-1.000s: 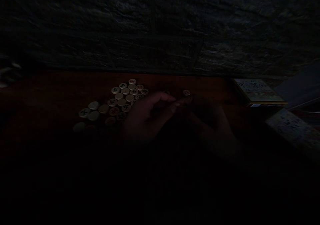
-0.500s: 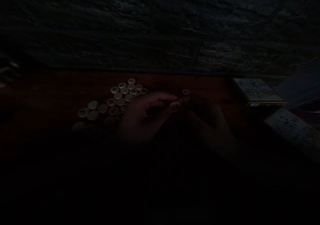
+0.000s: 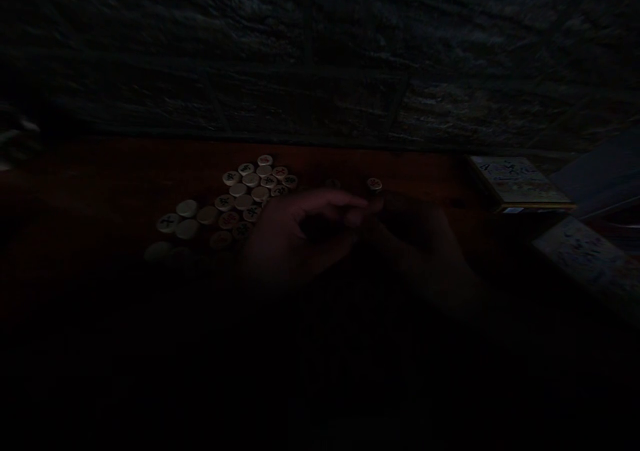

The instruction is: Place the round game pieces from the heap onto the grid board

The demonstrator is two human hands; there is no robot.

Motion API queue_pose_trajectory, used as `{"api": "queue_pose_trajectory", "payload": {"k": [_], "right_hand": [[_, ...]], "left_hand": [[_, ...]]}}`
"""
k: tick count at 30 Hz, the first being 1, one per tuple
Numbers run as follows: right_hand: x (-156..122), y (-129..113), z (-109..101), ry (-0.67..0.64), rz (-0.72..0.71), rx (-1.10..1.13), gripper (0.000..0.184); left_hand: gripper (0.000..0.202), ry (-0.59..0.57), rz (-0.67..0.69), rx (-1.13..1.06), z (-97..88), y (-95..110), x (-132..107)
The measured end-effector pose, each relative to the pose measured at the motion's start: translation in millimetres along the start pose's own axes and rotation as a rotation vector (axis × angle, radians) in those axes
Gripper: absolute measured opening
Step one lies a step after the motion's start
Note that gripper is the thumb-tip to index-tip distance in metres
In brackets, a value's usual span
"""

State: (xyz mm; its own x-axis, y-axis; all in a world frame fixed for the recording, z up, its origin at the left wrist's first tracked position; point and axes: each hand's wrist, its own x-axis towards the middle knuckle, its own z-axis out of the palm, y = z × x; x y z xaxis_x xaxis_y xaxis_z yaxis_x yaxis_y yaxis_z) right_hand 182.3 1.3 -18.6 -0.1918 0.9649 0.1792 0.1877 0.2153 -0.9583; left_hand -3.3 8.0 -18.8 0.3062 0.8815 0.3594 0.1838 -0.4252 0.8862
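Now my curled left hand and bent right hand meet, concealing the pale, red-marked, wooden-looking disc visible earlier; I cannot tell whether either grips it.

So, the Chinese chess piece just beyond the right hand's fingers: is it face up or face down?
Face up: the Chinese chess piece beyond the right hand shows a red character on its top.

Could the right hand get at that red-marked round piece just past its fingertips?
Probably yes: the red-marked round piece lies just beyond the fingertips of the right hand, and nothing visible blocks the way. Shadow hides whether those fingers hold something.
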Motion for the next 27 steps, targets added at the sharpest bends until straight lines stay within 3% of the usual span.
{"api": "queue_pose_trajectory", "payload": {"k": [6,15,21,27], "right_hand": [[1,-1,0,0.019,0.002,-0.072,0.035],[-1,-7,2,-0.013,0.043,0.017,0.033],[-3,-11,1,-0.002,0.064,0.052,0.035],[-5,-14,2,0.014,0.085,0.05,0.036]], "left_hand": [[0.029,-0.056,0.007,-0.047,-0.1,-2,-2],[0.027,-0.078,0.017,-0.058,-1.4,1,-1],[0.024,-0.005,-0.052,0.063,0.0,6,-1],[0.017,0.028,-0.093,-0.028,0.5,8,0]]}}
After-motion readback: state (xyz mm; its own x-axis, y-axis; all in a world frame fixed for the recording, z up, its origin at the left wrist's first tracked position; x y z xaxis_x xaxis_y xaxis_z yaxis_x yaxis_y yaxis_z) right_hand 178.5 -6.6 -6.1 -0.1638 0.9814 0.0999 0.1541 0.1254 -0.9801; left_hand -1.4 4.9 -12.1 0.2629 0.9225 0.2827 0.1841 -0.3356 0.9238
